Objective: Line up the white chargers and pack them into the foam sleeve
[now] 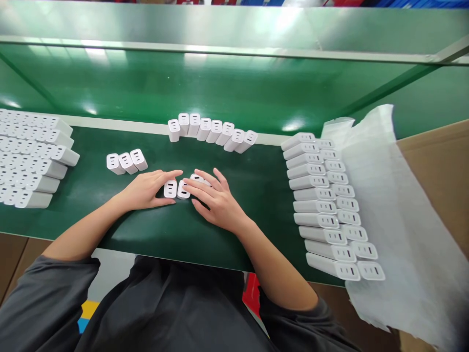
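Note:
Several white multi-port chargers stand in a small group at the middle of the green table, port faces up. Around the leftmost white charger (170, 189) my left hand (148, 189) is closed, its index finger along the far side and its thumb along the near side. Beside it is another charger (183, 190), partly under the fingertips of my right hand (216, 198). The right fingers are spread and stretched over the group, with the thumb apart on the near side. A further charger (197, 178) shows between the right fingers, its lower part hidden.
Three chargers (126, 163) stand left of my hands. A curved row of chargers (216, 131) lines the back edge. A large block of chargers (34, 159) is at far left. At right, two columns of chargers (317, 208) lie by white wrapping sheet (395, 210) and a cardboard box (439, 166).

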A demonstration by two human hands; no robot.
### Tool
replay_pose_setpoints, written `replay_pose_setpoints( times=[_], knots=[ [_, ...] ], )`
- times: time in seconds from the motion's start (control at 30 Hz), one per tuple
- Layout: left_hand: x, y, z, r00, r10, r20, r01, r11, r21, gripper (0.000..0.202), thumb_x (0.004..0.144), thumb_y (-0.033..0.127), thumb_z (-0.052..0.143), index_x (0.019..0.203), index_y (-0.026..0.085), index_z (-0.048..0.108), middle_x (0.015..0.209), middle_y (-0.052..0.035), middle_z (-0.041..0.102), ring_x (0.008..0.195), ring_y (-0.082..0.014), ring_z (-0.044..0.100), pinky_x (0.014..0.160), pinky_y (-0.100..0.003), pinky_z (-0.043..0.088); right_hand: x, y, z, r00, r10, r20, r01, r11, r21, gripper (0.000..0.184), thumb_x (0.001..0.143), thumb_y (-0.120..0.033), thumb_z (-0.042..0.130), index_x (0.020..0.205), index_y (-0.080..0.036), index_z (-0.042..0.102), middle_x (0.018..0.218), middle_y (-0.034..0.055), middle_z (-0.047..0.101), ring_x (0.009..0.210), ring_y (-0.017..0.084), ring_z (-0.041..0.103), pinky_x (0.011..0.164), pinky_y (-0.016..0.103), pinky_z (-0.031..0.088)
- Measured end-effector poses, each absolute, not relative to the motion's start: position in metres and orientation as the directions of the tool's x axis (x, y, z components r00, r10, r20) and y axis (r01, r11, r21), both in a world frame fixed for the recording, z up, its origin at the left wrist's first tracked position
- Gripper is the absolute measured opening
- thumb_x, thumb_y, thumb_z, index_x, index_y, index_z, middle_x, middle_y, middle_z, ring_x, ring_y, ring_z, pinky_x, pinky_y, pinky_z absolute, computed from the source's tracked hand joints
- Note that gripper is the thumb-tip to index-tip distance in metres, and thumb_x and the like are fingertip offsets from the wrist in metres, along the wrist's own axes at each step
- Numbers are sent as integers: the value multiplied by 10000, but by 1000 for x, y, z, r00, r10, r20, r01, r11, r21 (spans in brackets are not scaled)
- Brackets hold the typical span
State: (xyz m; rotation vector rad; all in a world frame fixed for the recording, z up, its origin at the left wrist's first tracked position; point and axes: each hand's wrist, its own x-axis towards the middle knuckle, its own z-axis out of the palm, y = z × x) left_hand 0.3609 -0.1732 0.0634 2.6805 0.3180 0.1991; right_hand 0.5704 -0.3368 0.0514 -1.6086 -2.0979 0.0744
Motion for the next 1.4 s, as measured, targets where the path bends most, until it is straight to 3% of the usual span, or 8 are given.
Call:
replay_pose_setpoints(
  times=[0.17,0.37,0.53,0.77,1.0,1.17,1.23,1.4],
  knots=[
    [360,-171,66,966,243,85,188,-892,410,669,914,513,611,1462,219,364,1128,-66,692,973,-218,667,781,-308,502,567,-335,43,-78,872,483,943,222,-249,213,982,-231,536,1138,-245,681,1142,39,740,1204,242,620,1166,495,347],
    [359,-172,66,966,238,99,183,-903,388,680,916,531,599,1471,221,359,1093,-60,693,934,-213,670,740,-300,496,556,-332,40,-31,851,524,941,202,-272,129,981,-268,555,935,-220,665,1211,52,713,1270,246,572,1166,462,350],
    [359,-174,65,968,229,106,175,-912,370,676,920,551,585,1467,208,384,1096,-86,691,940,-231,680,760,-319,521,547,-334,45,25,877,480,947,132,-292,254,962,-437,586,1070,-225,677,1059,68,731,1102,256,633,1124,477,355],
    [363,-183,66,944,277,179,200,-912,357,750,865,595,646,1465,216,403,1394,-142,564,1216,-284,606,885,-358,558,583,-341,69,86,915,393,865,127,-485,504,943,-432,562,1400,-223,527,1299,111,630,1217,297,559,1050,482,453],
    [367,-191,56,939,238,246,133,-916,379,539,954,483,577,1401,206,459,1286,-101,654,1123,-232,651,895,-335,551,582,-339,62,-7,953,302,856,162,-491,381,975,-352,537,1327,-212,583,1241,90,688,1135,261,621,991,434,478],
    [367,-190,57,939,235,250,128,-916,380,557,942,497,588,1402,207,468,1272,-108,657,1117,-237,653,858,-325,560,586,-342,65,-67,965,253,831,195,-520,691,911,-498,626,1504,-221,404,1481,109,522,1347,293,490,1121,478,410],
    [366,-190,59,941,237,240,133,-915,382,570,935,511,590,1405,211,471,1283,-110,652,1126,-240,650,868,-329,562,598,-347,71,-74,980,186,814,167,-556,690,905,-447,633,1517,-250,382,1508,92,489,1367,288,472,1115,481,435],
    [366,-189,58,951,213,225,125,-928,352,561,946,527,565,1396,205,470,1278,-111,656,1099,-241,662,823,-324,565,616,-357,78,-77,996,45,772,88,-630,599,914,-256,553,1494,-304,408,1301,37,658,1184,243,620,1000,439,542]
  ],
)
